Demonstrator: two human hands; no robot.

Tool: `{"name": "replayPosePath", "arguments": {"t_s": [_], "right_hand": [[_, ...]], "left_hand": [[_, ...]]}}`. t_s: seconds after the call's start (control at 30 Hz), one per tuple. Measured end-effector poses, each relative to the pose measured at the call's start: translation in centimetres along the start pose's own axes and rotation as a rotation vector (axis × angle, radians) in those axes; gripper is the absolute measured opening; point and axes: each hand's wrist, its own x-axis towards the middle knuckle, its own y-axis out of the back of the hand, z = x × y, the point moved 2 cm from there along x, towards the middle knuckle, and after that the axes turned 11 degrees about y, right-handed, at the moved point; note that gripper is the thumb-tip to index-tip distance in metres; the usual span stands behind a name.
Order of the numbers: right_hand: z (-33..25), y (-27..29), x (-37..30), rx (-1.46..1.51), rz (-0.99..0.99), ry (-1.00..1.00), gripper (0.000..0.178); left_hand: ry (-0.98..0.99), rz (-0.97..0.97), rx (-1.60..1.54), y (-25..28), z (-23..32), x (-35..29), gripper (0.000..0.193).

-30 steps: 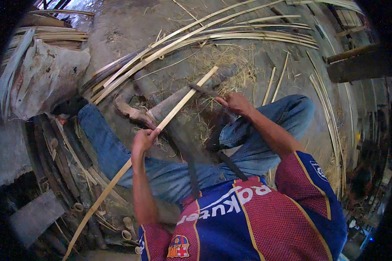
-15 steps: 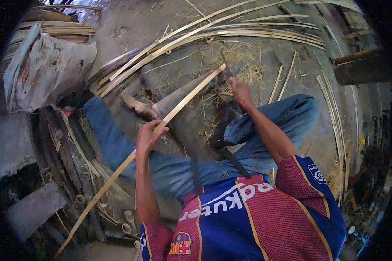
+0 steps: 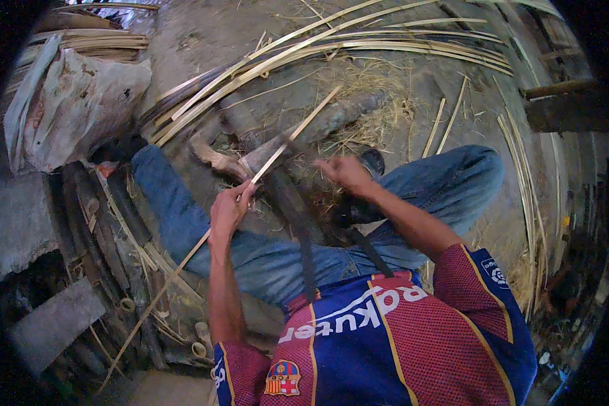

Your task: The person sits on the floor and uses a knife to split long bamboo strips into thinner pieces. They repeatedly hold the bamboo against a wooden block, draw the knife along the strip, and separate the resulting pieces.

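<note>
A long, pale bamboo strip point(image 3: 303, 126) runs slantwise from the shavings down past my left knee. My left hand point(image 3: 229, 211) is closed around its middle, thumb and fingers pinching it. My right hand point(image 3: 348, 174) is closed in a fist over my bent right leg, on what looks like a knife; its thin dark blade point(image 3: 292, 145) is blurred and lies against the strip. Beneath the strip's far part rests a thick log point(image 3: 338, 116), with a forked piece of wood point(image 3: 216, 161) at its left end.
Several long bamboo strips point(image 3: 358, 46) curve across the floor ahead, and others point(image 3: 521, 179) lie at the right. Straw-like shavings point(image 3: 392, 111) are heaped by the log. A pale sack point(image 3: 81, 108) stands at the left, above dark poles point(image 3: 98, 223).
My right hand has come back toward me and left, drawing the blade down along the strip. The strip has turned edge-on, its far end slightly farther up and left. My left hand stays nearly in place.
</note>
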Motion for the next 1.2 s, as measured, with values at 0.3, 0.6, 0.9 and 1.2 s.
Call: {"name": "replayPosePath", "arguments": {"t_s": [0.3,0.6,0.9,1.2], "right_hand": [[0.3,3.6,-0.1,-0.234,-0.153,0.232,0.073],[12.0,12.3,3.8,-0.401,0.492,-0.176,0.073],[-5.8,-2.5,-1.6,-0.149,-0.21,0.261,0.063],[8.3,5.4,3.3,-0.25,0.471,-0.132,0.067]], "left_hand": [[0.071,-0.054,0.04,1.0,0.3,-1.2,0.034],[0.093,-0.078,0.004,1.1,-3.2,-2.0,0.04],[0.2,-0.105,0.192,0.6,-1.7,-1.2,0.046],[0.181,-0.062,0.194,0.5,-3.4,-2.0,0.045]]}}
